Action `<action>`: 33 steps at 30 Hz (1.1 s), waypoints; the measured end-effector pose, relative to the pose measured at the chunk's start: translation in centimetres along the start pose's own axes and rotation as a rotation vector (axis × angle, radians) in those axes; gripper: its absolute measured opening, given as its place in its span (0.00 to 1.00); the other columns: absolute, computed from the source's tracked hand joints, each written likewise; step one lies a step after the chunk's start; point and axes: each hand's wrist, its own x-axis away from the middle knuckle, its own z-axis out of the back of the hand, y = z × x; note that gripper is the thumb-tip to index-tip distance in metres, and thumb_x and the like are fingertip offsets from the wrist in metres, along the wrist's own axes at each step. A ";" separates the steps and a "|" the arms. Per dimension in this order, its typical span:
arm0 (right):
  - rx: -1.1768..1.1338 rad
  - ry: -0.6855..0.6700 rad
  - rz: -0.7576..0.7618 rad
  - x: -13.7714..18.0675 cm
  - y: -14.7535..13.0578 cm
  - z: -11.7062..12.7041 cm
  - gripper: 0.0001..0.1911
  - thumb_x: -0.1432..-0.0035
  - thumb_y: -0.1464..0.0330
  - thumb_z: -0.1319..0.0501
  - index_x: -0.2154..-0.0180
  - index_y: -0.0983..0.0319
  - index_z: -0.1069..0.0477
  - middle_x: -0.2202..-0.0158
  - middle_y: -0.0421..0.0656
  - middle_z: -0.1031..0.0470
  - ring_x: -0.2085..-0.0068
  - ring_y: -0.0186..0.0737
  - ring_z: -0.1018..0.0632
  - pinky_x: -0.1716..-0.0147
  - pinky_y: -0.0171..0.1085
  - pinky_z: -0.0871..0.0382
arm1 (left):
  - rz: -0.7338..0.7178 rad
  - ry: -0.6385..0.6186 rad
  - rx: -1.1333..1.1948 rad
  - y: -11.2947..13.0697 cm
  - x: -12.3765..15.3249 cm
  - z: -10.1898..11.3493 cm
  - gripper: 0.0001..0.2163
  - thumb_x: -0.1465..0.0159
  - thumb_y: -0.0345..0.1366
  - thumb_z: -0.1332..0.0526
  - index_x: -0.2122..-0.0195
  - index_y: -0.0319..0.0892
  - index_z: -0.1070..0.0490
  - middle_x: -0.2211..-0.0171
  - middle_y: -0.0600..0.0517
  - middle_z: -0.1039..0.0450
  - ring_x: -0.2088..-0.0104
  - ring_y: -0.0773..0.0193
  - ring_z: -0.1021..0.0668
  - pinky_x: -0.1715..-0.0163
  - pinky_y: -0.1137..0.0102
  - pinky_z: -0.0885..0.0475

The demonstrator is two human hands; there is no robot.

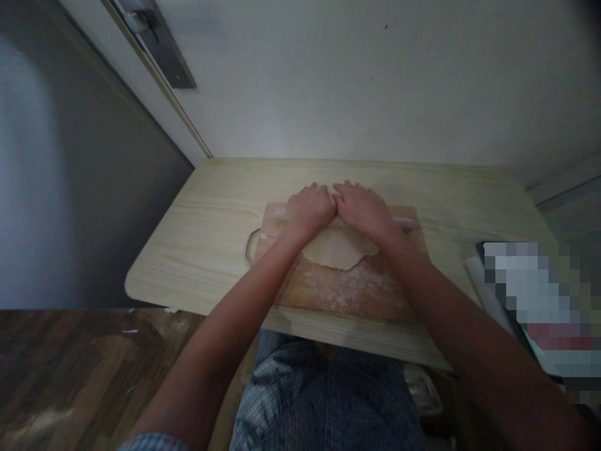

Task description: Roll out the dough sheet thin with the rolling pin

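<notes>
A flattened sheet of pale dough (pixel 340 247) with a ragged near edge lies on a floured wooden cutting board (pixel 347 291). Across the far part of the dough runs a rolling pin (pixel 404 223), mostly covered by my hands; its right end shows beside my right wrist. My left hand (pixel 312 207) is closed over the pin, fingers curled away from me. Close against it, thumbs nearly touching, my right hand (pixel 361 207) is closed over the same pin. The fingertips are partly hidden.
The board rests on a pale wood-grain table (pixel 201 232) and has a metal handle (pixel 251 247) at its left. A pixelated object (pixel 530 294) lies at the right. Behind the table stands a white door (pixel 305 81) with a metal lock plate (pixel 159 44).
</notes>
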 end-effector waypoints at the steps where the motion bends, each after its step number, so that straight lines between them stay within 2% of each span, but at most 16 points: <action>1: -0.009 -0.006 -0.004 -0.3 0.1 -0.1 0.23 0.38 0.66 0.58 0.48 0.64 0.35 0.46 0.53 0.33 0.47 0.52 0.32 0.51 0.49 0.40 | 0.007 -0.005 0.013 -0.1 -0.4 -0.1 0.17 0.37 0.36 0.56 0.61 0.38 0.28 0.60 0.43 0.25 0.60 0.54 0.23 0.63 0.64 0.30; 9: -0.086 -0.061 -0.034 -2.4 1.2 -1.0 0.20 0.41 0.67 0.58 0.56 0.64 0.31 0.53 0.53 0.28 0.53 0.48 0.28 0.57 0.43 0.37 | 0.079 -0.131 0.098 -0.2 -2.7 -0.2 0.18 0.41 0.38 0.52 0.60 0.37 0.27 0.59 0.39 0.25 0.59 0.52 0.24 0.62 0.62 0.31; 13: -0.081 -0.062 -0.028 -2.7 1.2 -1.1 0.19 0.42 0.68 0.57 0.58 0.65 0.30 0.54 0.55 0.28 0.54 0.49 0.28 0.59 0.42 0.37 | 0.074 -0.119 0.098 -0.1 -2.7 0.0 0.18 0.42 0.37 0.52 0.58 0.37 0.28 0.58 0.39 0.26 0.58 0.52 0.24 0.61 0.62 0.31; 21: -0.065 -0.056 -0.023 -2.3 0.9 -0.8 0.19 0.41 0.68 0.57 0.58 0.65 0.30 0.55 0.55 0.27 0.55 0.48 0.27 0.60 0.41 0.37 | 0.090 -0.091 0.086 -0.1 -2.1 0.2 0.20 0.39 0.39 0.52 0.49 0.39 0.35 0.56 0.42 0.27 0.55 0.54 0.26 0.58 0.63 0.32; 27: -0.023 -0.035 -0.046 -1.3 0.3 -0.1 0.20 0.40 0.69 0.57 0.55 0.66 0.31 0.54 0.54 0.28 0.55 0.48 0.27 0.61 0.41 0.37 | 0.081 -0.093 0.064 -0.1 -1.8 0.2 0.19 0.39 0.41 0.53 0.53 0.38 0.33 0.56 0.40 0.27 0.56 0.51 0.25 0.59 0.61 0.32; 33: 0.016 -0.014 -0.042 0.0 -0.3 0.5 0.20 0.39 0.69 0.58 0.56 0.66 0.31 0.54 0.53 0.27 0.55 0.47 0.27 0.60 0.40 0.38 | 0.041 -0.056 -0.006 0.1 -0.5 0.5 0.18 0.37 0.39 0.56 0.56 0.38 0.32 0.57 0.42 0.26 0.57 0.53 0.25 0.60 0.63 0.32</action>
